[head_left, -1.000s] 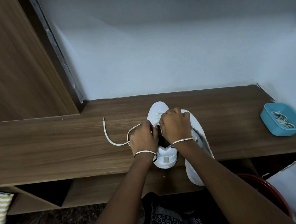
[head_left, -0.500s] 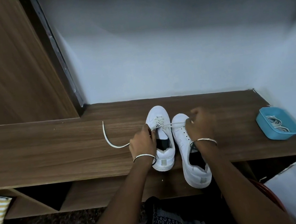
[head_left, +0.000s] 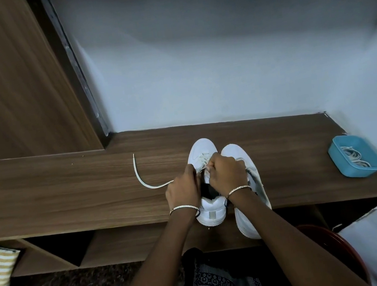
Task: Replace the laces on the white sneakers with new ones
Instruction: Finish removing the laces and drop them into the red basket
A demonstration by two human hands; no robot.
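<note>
Upon the brown wood-grain table [head_left: 79, 191], a cream flat lace [head_left: 154, 187] is pinched by the curled fingers [head_left: 213, 163] of left hand [head_left: 183, 190] and right hand [head_left: 227, 173] at the eyelets of one white leather sneaker [head_left: 204, 147]; a second white sneaker [head_left: 238, 152] lies just beside. Lacing is judged underway; next, the lace end must be fed through the following eyelet. More laces are held in a blue plastic tray [head_left: 363, 172] beyond.

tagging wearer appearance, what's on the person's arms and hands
Both forearms are bare, with no sleeves in view. A thin pale metal left bracelet circles the wrist behind the left hand; a matching right bracelet sits behind the right hand. No gloves.
</note>
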